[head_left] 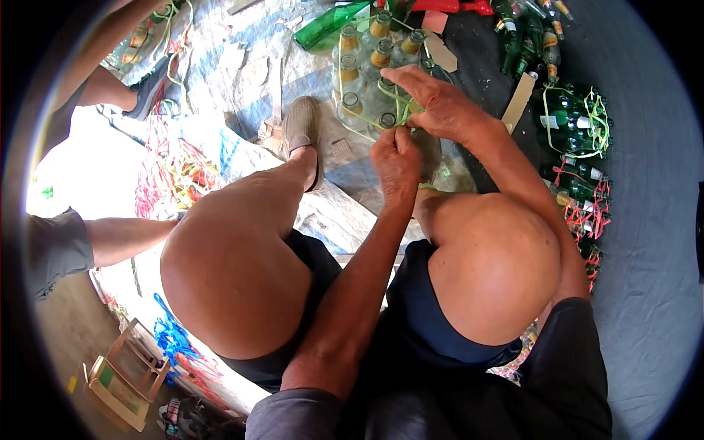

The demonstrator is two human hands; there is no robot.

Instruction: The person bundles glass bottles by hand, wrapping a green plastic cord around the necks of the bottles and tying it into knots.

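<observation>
A cluster of clear glass bottles (349,72) stands upright in front of me, with a light green plastic string (357,132) running around it and crossing over its near side. At the near edge of the cluster, my left hand (397,158) is closed in a pinch on the string. My right hand (438,103) reaches over the right side of the bottles, thumb and fingers apart, with the string passing by its thumb. Whether the right palm touches a bottle is hidden.
Green bottles tied with string (576,121) lie at the right. A large green bottle (330,28) lies beyond the cluster. Tangled pink and yellow string (172,176) is at the left. A co-worker's arm (128,240) and shoe (150,86) show at the left. A wooden frame (128,370) is lower left.
</observation>
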